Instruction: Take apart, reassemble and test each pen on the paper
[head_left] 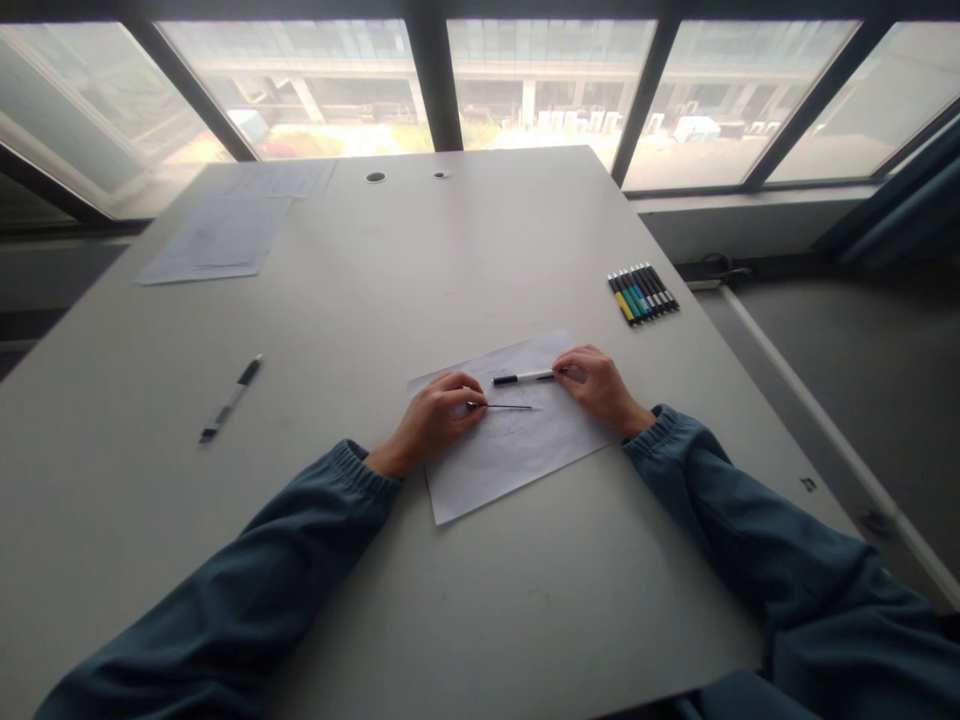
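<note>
A white sheet of paper (517,450) with a faint pencil drawing lies on the grey table (465,260) in front of me. My left hand (436,418) rests curled on the sheet's left part, fingers pinched round a thin dark stick-like thing (504,407) that points right. My right hand (596,385) sits on the sheet's right part, its fingers closed on the end of a white pen with a black cap (525,378), held level and pointing left.
A row of several coloured markers (643,293) lies near the table's right edge. A lone black-and-white pen (231,398) lies at the left. More sheets of paper (240,220) sit at the far left corner. Windows run behind the table.
</note>
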